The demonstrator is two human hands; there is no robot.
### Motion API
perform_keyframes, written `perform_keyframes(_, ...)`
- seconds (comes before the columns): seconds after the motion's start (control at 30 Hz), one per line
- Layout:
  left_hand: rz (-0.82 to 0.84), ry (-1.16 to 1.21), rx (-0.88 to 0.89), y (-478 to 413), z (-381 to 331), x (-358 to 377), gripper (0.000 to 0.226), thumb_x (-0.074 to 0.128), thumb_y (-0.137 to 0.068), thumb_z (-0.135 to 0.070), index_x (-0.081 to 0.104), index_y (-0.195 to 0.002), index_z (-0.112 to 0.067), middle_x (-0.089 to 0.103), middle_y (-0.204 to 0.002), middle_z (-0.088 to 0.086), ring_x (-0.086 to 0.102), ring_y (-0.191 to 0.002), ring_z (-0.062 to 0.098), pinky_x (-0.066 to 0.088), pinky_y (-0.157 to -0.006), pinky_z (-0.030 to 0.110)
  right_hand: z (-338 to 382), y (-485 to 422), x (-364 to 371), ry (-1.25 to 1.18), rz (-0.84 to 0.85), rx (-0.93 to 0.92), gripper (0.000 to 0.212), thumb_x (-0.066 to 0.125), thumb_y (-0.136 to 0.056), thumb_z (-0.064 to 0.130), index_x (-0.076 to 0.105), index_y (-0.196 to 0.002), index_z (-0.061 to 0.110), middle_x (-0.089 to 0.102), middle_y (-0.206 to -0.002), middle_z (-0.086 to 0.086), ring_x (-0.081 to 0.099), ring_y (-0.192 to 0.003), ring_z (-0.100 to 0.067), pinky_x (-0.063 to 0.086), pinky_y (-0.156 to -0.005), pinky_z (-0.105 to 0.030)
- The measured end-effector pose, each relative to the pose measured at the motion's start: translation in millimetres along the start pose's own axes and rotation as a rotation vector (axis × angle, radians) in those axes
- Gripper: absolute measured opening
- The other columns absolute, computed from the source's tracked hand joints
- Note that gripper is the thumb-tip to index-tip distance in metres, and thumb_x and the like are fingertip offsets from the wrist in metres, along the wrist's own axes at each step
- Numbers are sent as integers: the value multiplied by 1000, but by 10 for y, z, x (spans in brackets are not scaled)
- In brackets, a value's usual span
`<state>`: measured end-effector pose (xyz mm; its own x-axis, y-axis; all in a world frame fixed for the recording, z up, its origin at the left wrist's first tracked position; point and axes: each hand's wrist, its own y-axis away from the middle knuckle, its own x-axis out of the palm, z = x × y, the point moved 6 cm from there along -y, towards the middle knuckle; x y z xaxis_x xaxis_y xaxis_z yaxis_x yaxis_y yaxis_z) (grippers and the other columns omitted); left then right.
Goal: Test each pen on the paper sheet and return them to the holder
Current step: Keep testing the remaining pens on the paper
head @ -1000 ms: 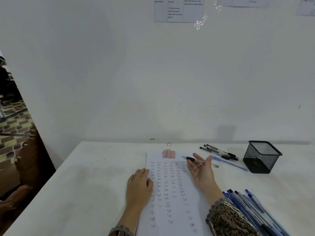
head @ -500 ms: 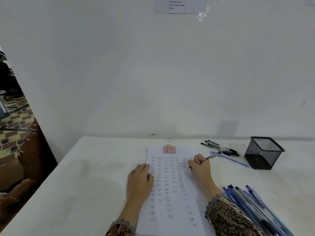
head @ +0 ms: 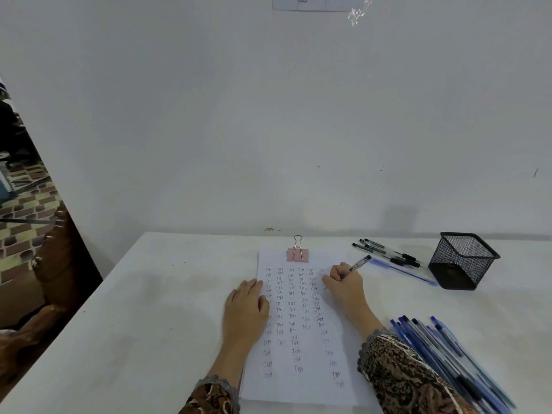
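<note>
the left hand (head: 245, 309) lies flat, fingers straight, pressing the left edge of the paper sheet (head: 298, 369). the right hand (head: 343, 283) curls round a pen (head: 360, 262) at the sheet's upper right corner, the pen's back end slanting up and right. a pink binder clip (head: 297, 254) grips the sheet's top edge. right of the sheet lie loose black pens (head: 385, 252), then the mesh holder (head: 463, 261). a heap of blue pens (head: 448, 360) lies by its lower right.
</note>
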<state>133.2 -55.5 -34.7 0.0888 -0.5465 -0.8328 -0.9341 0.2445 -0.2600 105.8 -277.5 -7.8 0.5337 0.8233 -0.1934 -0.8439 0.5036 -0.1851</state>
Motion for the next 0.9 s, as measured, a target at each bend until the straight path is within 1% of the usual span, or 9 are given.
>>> perform_keyframes(0.13, -6, 14, 2, 8, -12, -16, 42, 35, -97, -23, 41, -138, -16, 39, -144, -4, 30, -136, 10, 17, -116, 28, 26, 7, -1, -5, 25, 3, 49, 50, -71, -19, 21, -55, 17, 21, -60, -1, 20, -48, -4, 24, -47, -9)
perform_keyframes(0.17, -4, 18, -2, 8, -11, -17, 42, 35, -97, -23, 41, -138, -16, 39, -145, -4, 29, -136, 10, 16, -116, 28, 13, 3, -20, -2, 3, 2, 48, 50, -71, -18, 21, -54, 16, 22, -60, -2, 20, -47, -4, 27, -50, -8)
perform_keyframes(0.27, -8, 8, 2, 0, -11, -28, 42, 35, -97, -23, 41, -138, -16, 39, -144, -5, 30, -135, 10, 16, -115, 26, 2, 0, -26, 9, -10, 4, 46, 52, -71, -16, 22, -55, 15, 23, -60, -3, 21, -52, -7, 30, -60, -16)
perform_keyframes(0.37, 1, 17, 0, -2, -9, -24, 42, 35, -97, -23, 41, -138, -16, 40, -144, -5, 31, -135, 10, 17, -115, 27, 3, -10, -13, 27, 2, 2, 44, 51, -71, -16, 23, -56, 14, 23, -60, -3, 21, -53, -7, 28, -60, -19)
perform_keyframes(0.47, 6, 17, 0, -1, -4, -25, 42, 35, -97, -23, 41, -138, -16, 39, -144, -5, 30, -136, 10, 17, -115, 29, 16, -1, -12, 19, -3, 3, 46, 51, -71, -17, 22, -55, 16, 23, -60, -1, 21, -53, -9, 27, -54, -12)
perform_keyframes(0.63, 5, 19, 3, 2, -12, -32, 42, 36, -97, -23, 41, -138, -16, 40, -144, -5, 31, -135, 11, 17, -115, 27, -25, -3, -28, -11, -43, 12, 48, 49, -70, -18, 21, -54, 17, 23, -59, -1, 20, -59, -14, 26, -62, -23)
perform_keyframes(0.73, 5, 18, 5, 8, -14, -36, 42, 35, -97, -23, 41, -138, -16, 39, -144, -5, 31, -135, 10, 17, -114, 27, -30, -1, -17, 24, -19, -3, 48, 50, -70, -17, 21, -54, 18, 22, -58, -1, 20, -59, -15, 29, -66, -20)
perform_keyframes(0.83, 6, 21, 2, 14, -19, -49, 42, 35, -97, -24, 40, -139, -16, 39, -144, -5, 30, -135, 10, 17, -115, 27, -29, -9, -55, 10, -70, -3, 47, 50, -71, -17, 22, -53, 16, 23, -58, 0, 20, -58, -14, 28, -62, -21)
perform_keyframes(0.9, 6, 19, 4, 16, -18, -55, 42, 35, -97, -24, 40, -139, -17, 38, -144, -5, 30, -135, 11, 17, -115, 27, -11, -12, -32, 6, -54, -10, 48, 49, -72, -18, 21, -54, 17, 22, -59, 1, 19, -58, -14, 30, -68, -20)
